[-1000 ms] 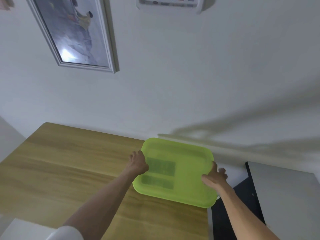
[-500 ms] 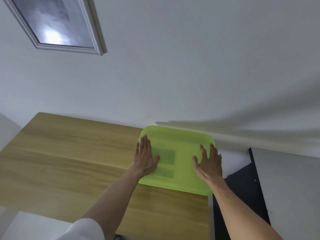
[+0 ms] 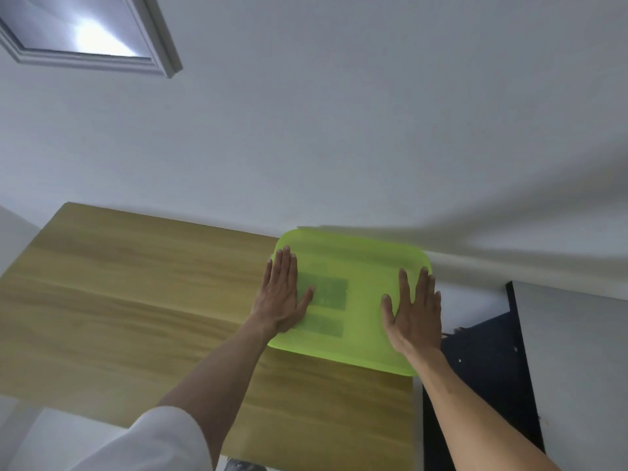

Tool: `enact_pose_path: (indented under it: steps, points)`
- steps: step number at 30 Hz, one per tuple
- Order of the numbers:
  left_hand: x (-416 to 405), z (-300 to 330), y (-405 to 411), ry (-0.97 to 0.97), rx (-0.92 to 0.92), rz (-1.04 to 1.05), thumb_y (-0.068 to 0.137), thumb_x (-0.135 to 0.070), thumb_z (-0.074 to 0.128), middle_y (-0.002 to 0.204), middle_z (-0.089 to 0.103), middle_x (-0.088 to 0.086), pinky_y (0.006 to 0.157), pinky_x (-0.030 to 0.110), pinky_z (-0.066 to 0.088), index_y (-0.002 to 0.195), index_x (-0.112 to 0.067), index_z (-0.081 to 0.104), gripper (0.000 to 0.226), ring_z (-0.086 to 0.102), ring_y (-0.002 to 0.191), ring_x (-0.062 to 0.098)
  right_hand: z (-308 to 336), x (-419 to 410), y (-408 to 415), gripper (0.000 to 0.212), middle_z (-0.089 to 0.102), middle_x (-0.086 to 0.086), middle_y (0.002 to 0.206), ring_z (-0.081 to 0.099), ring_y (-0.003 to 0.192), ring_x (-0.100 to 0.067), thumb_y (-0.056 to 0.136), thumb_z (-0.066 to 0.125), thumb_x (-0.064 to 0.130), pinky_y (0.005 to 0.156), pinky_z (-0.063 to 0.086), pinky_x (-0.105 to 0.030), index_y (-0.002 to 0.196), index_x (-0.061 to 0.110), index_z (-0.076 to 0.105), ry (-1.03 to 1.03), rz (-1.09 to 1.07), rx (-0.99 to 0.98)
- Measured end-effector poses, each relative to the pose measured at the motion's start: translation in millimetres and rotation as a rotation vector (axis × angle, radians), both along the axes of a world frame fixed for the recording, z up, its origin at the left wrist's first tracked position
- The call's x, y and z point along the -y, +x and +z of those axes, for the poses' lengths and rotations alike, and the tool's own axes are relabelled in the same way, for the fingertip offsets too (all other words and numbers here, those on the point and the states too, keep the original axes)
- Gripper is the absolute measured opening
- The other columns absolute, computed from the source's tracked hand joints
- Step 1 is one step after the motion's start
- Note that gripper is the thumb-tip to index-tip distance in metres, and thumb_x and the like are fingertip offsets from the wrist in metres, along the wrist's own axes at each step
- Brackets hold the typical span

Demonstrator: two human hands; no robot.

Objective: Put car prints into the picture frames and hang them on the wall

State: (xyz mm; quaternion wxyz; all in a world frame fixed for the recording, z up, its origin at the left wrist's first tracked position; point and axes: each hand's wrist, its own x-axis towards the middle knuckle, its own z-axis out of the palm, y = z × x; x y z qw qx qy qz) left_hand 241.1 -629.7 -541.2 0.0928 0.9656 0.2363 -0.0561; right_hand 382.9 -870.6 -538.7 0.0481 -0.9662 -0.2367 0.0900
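A lime-green plastic tray (image 3: pixel 360 256) lies on the far right corner of the wooden table (image 3: pixel 136 300), against the wall, with two darker green rectangles showing in its base. My left hand (image 3: pixel 282 297) rests flat, fingers spread, on the tray's left side. My right hand (image 3: pixel 413 312) rests flat on its right side. Neither hand grips anything. A silver-framed picture (image 3: pixel 85 32) hangs on the white wall at the upper left; its glass glares and the image cannot be made out. No loose prints or frames show.
The white wall (image 3: pixel 339 130) rises right behind the table. To the right of the table stands a dark blue panel (image 3: pixel 489 362) beside a grey surface (image 3: pixel 577 368). The table's near edge and a pale floor lie at the lower left.
A second ago both hands held the tray's side edges; now they lie flat and open on the tray. The view has tilted down, cutting off most of the framed picture.
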Motion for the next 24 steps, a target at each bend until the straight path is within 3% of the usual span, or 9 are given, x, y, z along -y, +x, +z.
enact_pose_path:
  steps: [19,24]
  points:
    - [-3.5,4.2,7.2,-0.023,-0.091,0.008,0.084,-0.067,-0.007,0.156,-0.031,0.015,0.121,0.042,-0.013,0.148,-0.003,-0.020,0.092,-0.032,0.143,0.025,6.6,-1.4,2.4,0.069,-0.026,-0.015,0.161,-0.022,0.150,-0.031,0.099,0.007,0.058,0.123,-0.008,-0.049,0.156,0.025,-0.015,-0.069,0.016,-0.096]
    - [-6.2,15.8,15.0,-0.113,-0.154,0.014,0.096,-0.063,0.012,0.155,-0.034,0.013,0.120,0.042,-0.015,0.150,-0.003,-0.019,0.086,-0.033,0.143,0.024,15.0,-4.7,7.5,0.070,-0.034,-0.013,0.158,-0.029,0.147,-0.029,0.098,0.003,0.062,0.120,-0.014,-0.050,0.155,0.027,-0.020,-0.082,0.008,-0.182]
